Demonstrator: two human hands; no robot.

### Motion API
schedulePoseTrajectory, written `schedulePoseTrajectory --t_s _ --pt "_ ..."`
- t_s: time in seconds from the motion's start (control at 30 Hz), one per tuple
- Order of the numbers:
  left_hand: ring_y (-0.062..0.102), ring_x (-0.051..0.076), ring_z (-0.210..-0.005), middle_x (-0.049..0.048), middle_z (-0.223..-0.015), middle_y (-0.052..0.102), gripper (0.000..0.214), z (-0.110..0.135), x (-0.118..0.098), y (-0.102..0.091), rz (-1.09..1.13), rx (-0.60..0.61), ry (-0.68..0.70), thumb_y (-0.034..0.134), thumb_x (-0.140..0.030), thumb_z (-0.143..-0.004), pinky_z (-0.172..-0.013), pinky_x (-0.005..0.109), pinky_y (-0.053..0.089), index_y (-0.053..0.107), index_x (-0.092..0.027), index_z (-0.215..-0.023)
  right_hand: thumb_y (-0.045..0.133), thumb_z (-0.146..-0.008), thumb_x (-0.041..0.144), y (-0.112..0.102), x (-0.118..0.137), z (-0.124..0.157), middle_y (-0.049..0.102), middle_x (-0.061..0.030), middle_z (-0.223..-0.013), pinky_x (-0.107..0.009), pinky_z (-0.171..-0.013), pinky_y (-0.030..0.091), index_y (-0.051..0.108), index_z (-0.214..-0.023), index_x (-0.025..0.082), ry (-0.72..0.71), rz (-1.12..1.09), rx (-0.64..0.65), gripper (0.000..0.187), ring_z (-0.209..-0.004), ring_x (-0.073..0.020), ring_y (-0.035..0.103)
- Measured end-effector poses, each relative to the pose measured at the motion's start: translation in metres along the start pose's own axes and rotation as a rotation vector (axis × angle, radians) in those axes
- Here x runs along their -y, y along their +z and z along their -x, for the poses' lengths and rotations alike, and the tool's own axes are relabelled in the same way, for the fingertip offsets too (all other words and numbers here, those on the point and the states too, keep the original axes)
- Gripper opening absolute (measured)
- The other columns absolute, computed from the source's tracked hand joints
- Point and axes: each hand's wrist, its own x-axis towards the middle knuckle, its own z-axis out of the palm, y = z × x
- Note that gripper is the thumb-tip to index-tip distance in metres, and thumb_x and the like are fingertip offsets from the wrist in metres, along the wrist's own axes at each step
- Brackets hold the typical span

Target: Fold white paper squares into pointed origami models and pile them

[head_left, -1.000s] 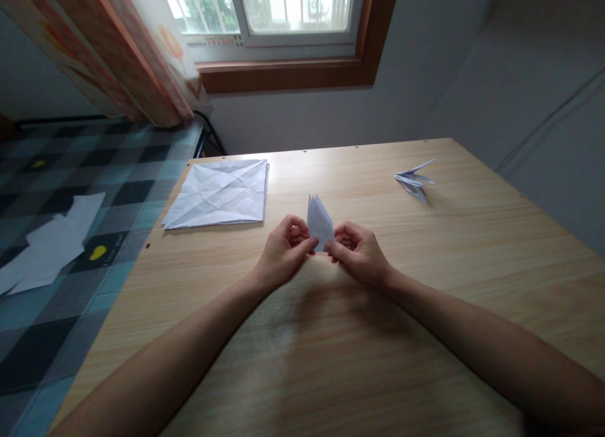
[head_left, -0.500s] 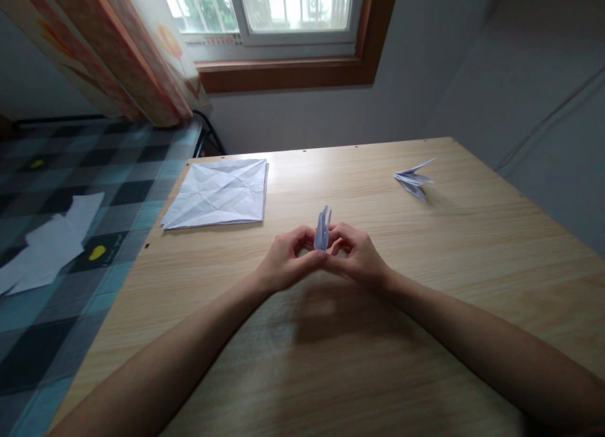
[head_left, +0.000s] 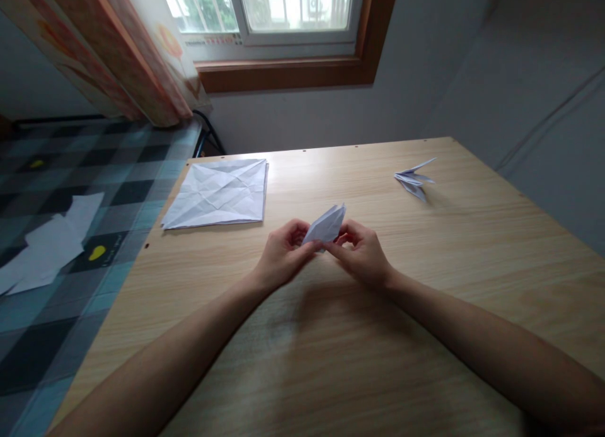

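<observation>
A small folded white paper piece [head_left: 326, 225] is pinched between both of my hands just above the wooden table [head_left: 359, 336]. My left hand [head_left: 282, 255] grips its lower left end with thumb and fingers closed. From the right, my right hand [head_left: 362, 253] pinches the same piece. The paper's pointed end tilts up and to the right.
A creased, unfolded white sheet [head_left: 218, 192] lies at the table's far left. A finished folded paper figure [head_left: 413, 178] sits at the far right. Left of the table is a checked blanket [head_left: 57, 235] with loose white papers [head_left: 51, 241]. A wall and window stand behind.
The folded piece stood upright and broad, then turned edge-on, and now leans over to the right between my fingers. My hands stayed in the same spot.
</observation>
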Motion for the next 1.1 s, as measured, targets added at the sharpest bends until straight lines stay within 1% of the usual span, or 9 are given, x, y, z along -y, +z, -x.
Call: schedulePoseTrajectory --t_s 0.17,0.3,0.43,0.53,0.63,0.73,0.87,0.97,1.1 --pt "0.056 0.012 -0.066 -0.0001 -0.071 0.062 0.028 0.0004 -0.0016 -0.0006 -0.095 0.001 0.028 0.079 -0.034 -0.072 -0.06 0.023 0.043 0.06 -0.015 -0.078 0.074 -0.081 0.034 0.001 -0.0029 -0.0015 0.071 -0.0023 -0.085 -0.028 -0.067 0.053 0.066 -0.089 0.019 -0.036 -0.054 0.053 0.019 -0.074 -0.0153 0.065" --pt "0.058 0.015 -0.076 0.0048 -0.082 0.064 0.026 0.0008 -0.0028 -0.0007 -0.185 0.004 0.114 0.077 -0.034 -0.074 -0.062 0.023 0.044 0.06 -0.015 -0.073 0.067 -0.084 0.028 0.0008 -0.0027 -0.0016 0.072 -0.0039 -0.088 -0.03 -0.072 0.054 0.067 -0.095 0.018 -0.087 -0.055 0.104 0.015 -0.08 -0.0171 0.066" --pt "0.055 0.012 -0.071 0.0006 -0.077 0.059 0.029 0.0014 -0.0014 0.0007 -0.21 -0.083 0.133 0.08 -0.032 -0.071 -0.06 0.021 0.042 0.056 -0.017 -0.076 0.069 -0.082 0.027 0.0002 -0.0019 -0.0005 0.069 -0.0018 -0.082 -0.029 -0.069 0.052 0.066 -0.089 0.019 -0.077 -0.004 0.056 0.011 -0.074 -0.0153 0.063" --pt "0.051 0.009 -0.064 -0.004 -0.072 0.055 0.033 0.0019 -0.0013 0.0015 -0.161 -0.131 0.097 0.081 -0.027 -0.069 -0.056 0.019 0.039 0.056 -0.018 -0.089 0.072 -0.08 0.027 0.0009 -0.003 0.0003 0.064 0.0009 -0.074 -0.027 -0.064 0.049 0.06 -0.082 0.019 -0.047 0.002 -0.007 0.015 -0.068 -0.0135 0.06" --pt "0.053 0.01 -0.064 -0.0038 -0.071 0.057 0.037 0.0018 -0.0043 0.0014 -0.12 -0.064 0.066 0.078 -0.026 -0.072 -0.056 0.019 0.038 0.061 -0.017 -0.103 0.072 -0.08 0.027 0.0027 -0.006 0.001 0.061 0.0019 -0.074 -0.025 -0.062 0.047 0.055 -0.083 0.02 -0.046 -0.036 -0.021 0.019 -0.067 -0.0128 0.06" --pt "0.054 0.012 -0.068 0.0011 -0.074 0.062 0.021 0.0017 -0.0081 0.0 -0.155 0.035 0.066 0.071 -0.031 -0.079 -0.061 0.022 0.041 0.067 -0.013 -0.088 0.074 -0.08 0.028 0.004 -0.0085 0.0015 0.06 0.0035 -0.075 -0.024 -0.061 0.047 0.051 -0.093 0.022 -0.055 -0.112 -0.019 0.027 -0.067 -0.0124 0.06" --pt "0.049 0.011 -0.063 -0.0001 -0.067 0.058 0.023 0.0034 -0.01 -0.0018 -0.223 0.07 0.071 0.065 -0.034 -0.084 -0.059 0.023 0.038 0.065 -0.012 -0.076 0.074 -0.08 0.033 0.0032 -0.0081 0.0017 0.061 0.004 -0.076 -0.024 -0.058 0.047 0.05 -0.116 0.023 -0.034 -0.183 0.02 0.044 -0.064 -0.0121 0.059" --pt "0.044 0.01 -0.06 -0.0018 -0.062 0.053 0.026 0.0051 -0.0097 -0.0016 -0.265 0.069 0.044 0.064 -0.035 -0.084 -0.056 0.023 0.035 0.063 -0.012 -0.071 0.068 -0.085 0.038 0.0012 -0.0057 0.0016 0.063 0.0001 -0.072 -0.025 -0.056 0.044 0.063 -0.094 0.019 -0.017 -0.087 0.058 0.021 -0.062 -0.0131 0.057" --pt "0.049 0.01 -0.059 -0.0003 -0.066 0.058 0.025 0.0053 -0.0089 0.0002 -0.186 0.067 0.021 0.066 -0.038 -0.083 -0.055 0.023 0.037 0.063 -0.013 -0.078 0.066 -0.087 0.034 -0.0006 -0.0005 0.0013 0.061 0.0005 -0.064 -0.025 -0.055 0.04 0.065 -0.076 0.018 -0.068 0.062 0.063 0.02 -0.058 -0.0119 0.052"
